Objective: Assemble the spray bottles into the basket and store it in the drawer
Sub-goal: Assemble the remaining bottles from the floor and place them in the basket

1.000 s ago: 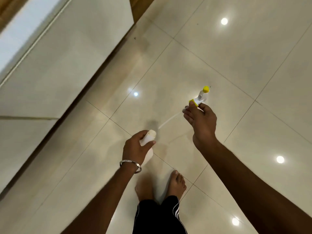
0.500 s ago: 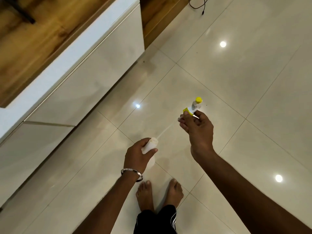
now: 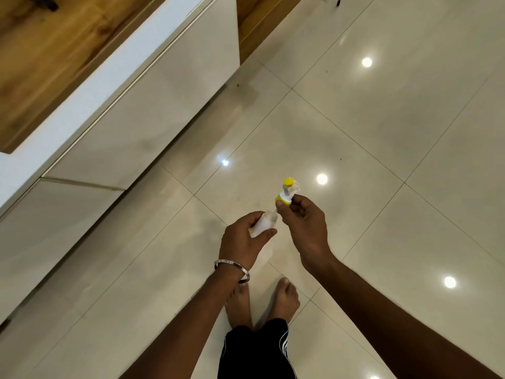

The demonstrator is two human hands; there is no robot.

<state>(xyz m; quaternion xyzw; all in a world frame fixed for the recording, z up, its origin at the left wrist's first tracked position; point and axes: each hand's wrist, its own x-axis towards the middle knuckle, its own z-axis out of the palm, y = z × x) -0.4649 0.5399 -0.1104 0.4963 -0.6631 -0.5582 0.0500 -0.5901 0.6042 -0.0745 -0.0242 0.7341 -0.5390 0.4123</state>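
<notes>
— Right hand [image 3: 306, 225] first: what did it have?

— Its fingertips were pinched on the yellow collar of the spray head [image 3: 287, 192], nozzle end pointing up and away toward the far side. I could not tell whether a dip tube hung below the collar; that part was blurred.

— And the left hand [image 3: 240, 242]?

— Curled round the white bottle [image 3: 262, 227], thumb along its near side. The bottle's long axis was tilted, its open neck aimed up and to the right, straight at the other hand.

— So how did the two pieces lie?

— The collar sat just beyond and to the right of the neck, nearly touching it but not seated. The spray head stood closer to upright than the bottle, so the axes were not yet in line. My judgement: the right hand was the one to move, down and left onto the neck, then twist, while the left held steady.

— Any sign of the basket or drawer?

— No basket in view. White cabinet fronts [image 3: 142, 110] ran along the left, under a wooden top [image 3: 54, 50]; whether one was the drawer I could not say. Both hands were over the glossy tiled floor [image 3: 382, 132], above the person's bare feet.
</notes>
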